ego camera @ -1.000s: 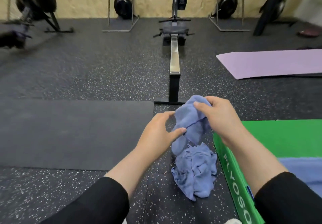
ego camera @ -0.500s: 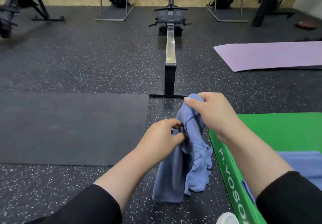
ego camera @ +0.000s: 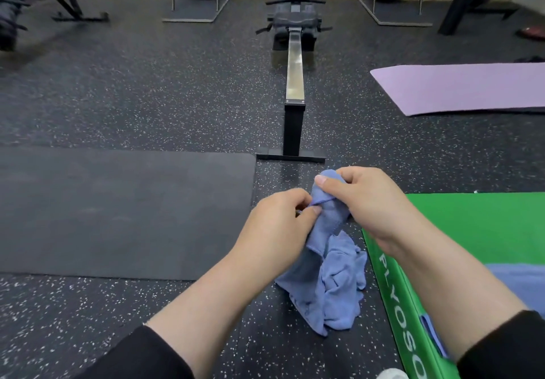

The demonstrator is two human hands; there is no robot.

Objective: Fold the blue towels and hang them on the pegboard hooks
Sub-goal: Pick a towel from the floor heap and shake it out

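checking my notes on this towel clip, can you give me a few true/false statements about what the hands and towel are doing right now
1. Both hands grip the blue towel. True: the left hand pinches its edge and the right hand holds the bunched top.
2. The towel is neatly folded. False: it hangs crumpled.
3. A green box sits under the right forearm. True.
4. The purple mat lies left of the rowing machine rail. False: it lies to its right.
5. The towel hangs on a pegboard hook. False: no pegboard is in view.
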